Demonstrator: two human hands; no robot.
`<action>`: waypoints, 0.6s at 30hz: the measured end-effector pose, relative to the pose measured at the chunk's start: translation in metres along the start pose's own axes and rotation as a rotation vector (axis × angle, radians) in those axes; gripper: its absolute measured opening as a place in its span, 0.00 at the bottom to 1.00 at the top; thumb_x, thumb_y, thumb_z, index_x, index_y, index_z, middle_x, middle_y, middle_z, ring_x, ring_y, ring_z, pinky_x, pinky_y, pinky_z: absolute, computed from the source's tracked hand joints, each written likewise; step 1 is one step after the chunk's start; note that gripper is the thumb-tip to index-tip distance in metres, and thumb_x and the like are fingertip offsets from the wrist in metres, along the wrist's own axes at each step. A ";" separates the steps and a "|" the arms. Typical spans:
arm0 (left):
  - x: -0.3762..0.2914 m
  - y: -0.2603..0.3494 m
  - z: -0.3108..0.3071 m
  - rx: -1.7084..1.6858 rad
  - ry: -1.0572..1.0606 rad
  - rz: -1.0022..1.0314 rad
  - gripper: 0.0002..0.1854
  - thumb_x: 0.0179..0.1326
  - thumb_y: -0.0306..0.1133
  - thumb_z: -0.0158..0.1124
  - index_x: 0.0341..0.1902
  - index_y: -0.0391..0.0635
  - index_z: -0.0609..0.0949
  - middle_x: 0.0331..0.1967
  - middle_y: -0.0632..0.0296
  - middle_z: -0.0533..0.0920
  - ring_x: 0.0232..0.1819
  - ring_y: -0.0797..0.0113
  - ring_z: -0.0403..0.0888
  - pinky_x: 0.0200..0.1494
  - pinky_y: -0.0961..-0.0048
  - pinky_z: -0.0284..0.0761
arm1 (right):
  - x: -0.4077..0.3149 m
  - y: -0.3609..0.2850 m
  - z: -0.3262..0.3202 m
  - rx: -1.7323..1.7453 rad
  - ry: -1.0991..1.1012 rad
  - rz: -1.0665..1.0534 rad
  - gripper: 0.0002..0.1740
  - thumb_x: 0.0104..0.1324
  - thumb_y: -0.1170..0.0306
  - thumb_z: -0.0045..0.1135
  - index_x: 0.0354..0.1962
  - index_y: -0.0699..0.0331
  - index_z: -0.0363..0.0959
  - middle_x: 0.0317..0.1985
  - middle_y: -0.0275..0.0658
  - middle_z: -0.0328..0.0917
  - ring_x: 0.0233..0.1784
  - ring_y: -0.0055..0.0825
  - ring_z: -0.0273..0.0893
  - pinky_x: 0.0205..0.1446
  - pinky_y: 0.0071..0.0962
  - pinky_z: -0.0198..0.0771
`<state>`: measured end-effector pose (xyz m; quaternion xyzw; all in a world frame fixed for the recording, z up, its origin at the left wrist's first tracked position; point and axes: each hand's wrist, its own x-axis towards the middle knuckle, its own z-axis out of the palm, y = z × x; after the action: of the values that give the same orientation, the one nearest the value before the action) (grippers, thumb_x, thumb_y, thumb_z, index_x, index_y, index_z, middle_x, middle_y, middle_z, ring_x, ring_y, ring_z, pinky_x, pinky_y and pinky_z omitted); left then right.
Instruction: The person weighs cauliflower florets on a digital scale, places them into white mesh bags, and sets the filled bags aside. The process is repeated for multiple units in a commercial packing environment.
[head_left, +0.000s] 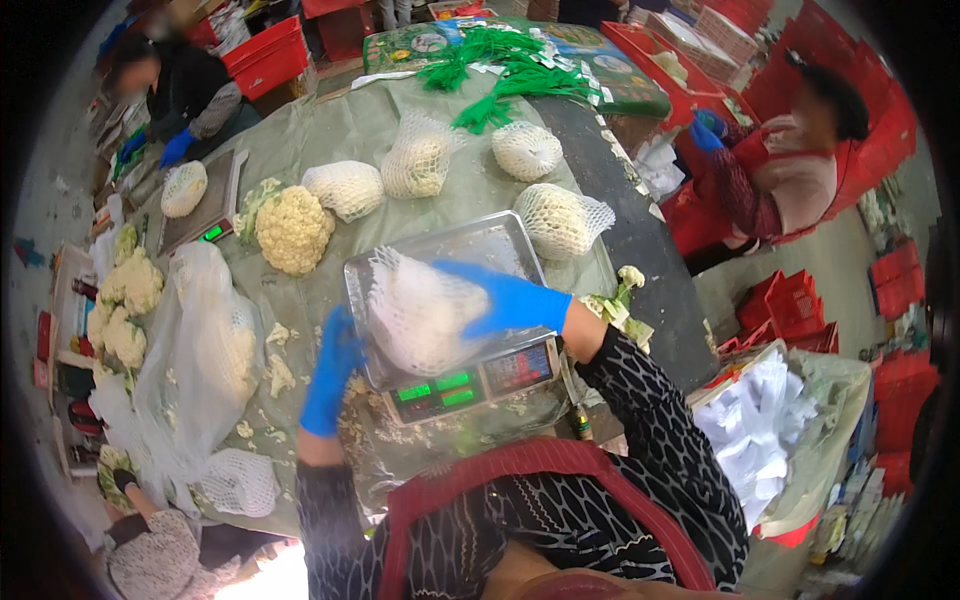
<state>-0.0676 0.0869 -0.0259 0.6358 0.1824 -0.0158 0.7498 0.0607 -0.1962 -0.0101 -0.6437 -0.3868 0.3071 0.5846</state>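
A cauliflower in a white foam net sleeve (420, 319) is on the steel tray of a digital scale (487, 232). My right hand (506, 300), in a blue glove, lies against its right side; blur hides whether the fingers grip it. My left hand (331, 375), gloved in blue, is at the tray's left edge, apart from the sleeved cauliflower, its fingers blurred. The scale's display (439, 394) glows green. Behind the tray stand a bare cauliflower (295, 230) and netted ones, including one (345, 189) beside it and one (559, 220) at the tray's right corner.
Plastic bags with cauliflower (217, 352) lie at left. Green net bags (517, 67) are heaped at the table's far end. A knife (577, 412) lies right of the scale. A second scale (225, 199) stands far left. Co-workers are at far left, lower left and right. Red crates (784, 307) stand right.
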 end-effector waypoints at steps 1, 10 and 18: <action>-0.015 -0.008 0.007 0.157 -0.093 0.042 0.40 0.60 0.36 0.68 0.72 0.40 0.61 0.67 0.51 0.66 0.65 0.60 0.67 0.67 0.67 0.64 | 0.005 0.004 0.001 0.148 0.013 0.015 0.52 0.55 0.63 0.72 0.72 0.57 0.50 0.70 0.46 0.59 0.73 0.34 0.57 0.75 0.37 0.53; 0.061 0.004 0.046 0.390 -0.136 0.509 0.39 0.53 0.34 0.73 0.68 0.38 0.68 0.68 0.49 0.66 0.71 0.55 0.61 0.71 0.61 0.58 | 0.030 0.009 -0.007 0.183 0.381 -0.161 0.47 0.57 0.67 0.72 0.70 0.59 0.55 0.67 0.42 0.65 0.69 0.29 0.62 0.72 0.32 0.59; 0.225 0.086 0.158 0.291 -0.280 0.661 0.30 0.61 0.29 0.64 0.67 0.41 0.69 0.68 0.54 0.66 0.69 0.58 0.63 0.70 0.65 0.58 | 0.067 0.020 -0.146 0.152 0.783 -0.255 0.43 0.59 0.68 0.70 0.69 0.60 0.58 0.66 0.45 0.64 0.65 0.32 0.66 0.65 0.32 0.67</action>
<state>0.2047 -0.0008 0.0091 0.7518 -0.1406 0.1144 0.6339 0.2211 -0.2143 -0.0070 -0.6139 -0.1883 -0.0077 0.7665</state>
